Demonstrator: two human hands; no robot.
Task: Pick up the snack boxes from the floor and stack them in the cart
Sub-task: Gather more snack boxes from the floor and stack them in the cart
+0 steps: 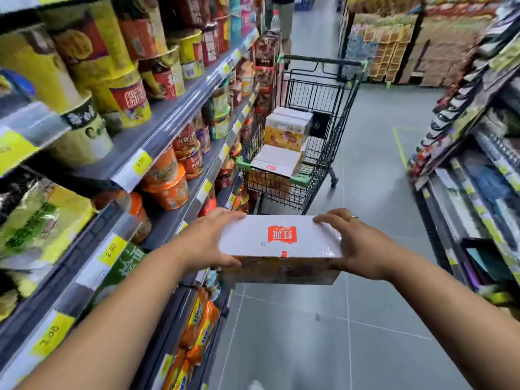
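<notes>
I hold a snack box [278,243], white on top with a red logo and orange printed sides, level in the air between both hands. My left hand [209,243] grips its left end, thumb under, fingers over the top edge. My right hand [353,243] grips its right end the same way. Ahead stands the black wire cart [332,153] with green corner guards. Inside it a stack of like boxes [288,132] stands at the back and another white-topped box [277,161] lies nearer me.
Shelves of cup noodles and snack bags [118,108] run along the left, close to the cart. More shelving [478,164] lines the right. Grey tiled floor [337,333] lies between. A person [282,21] stands beyond the cart.
</notes>
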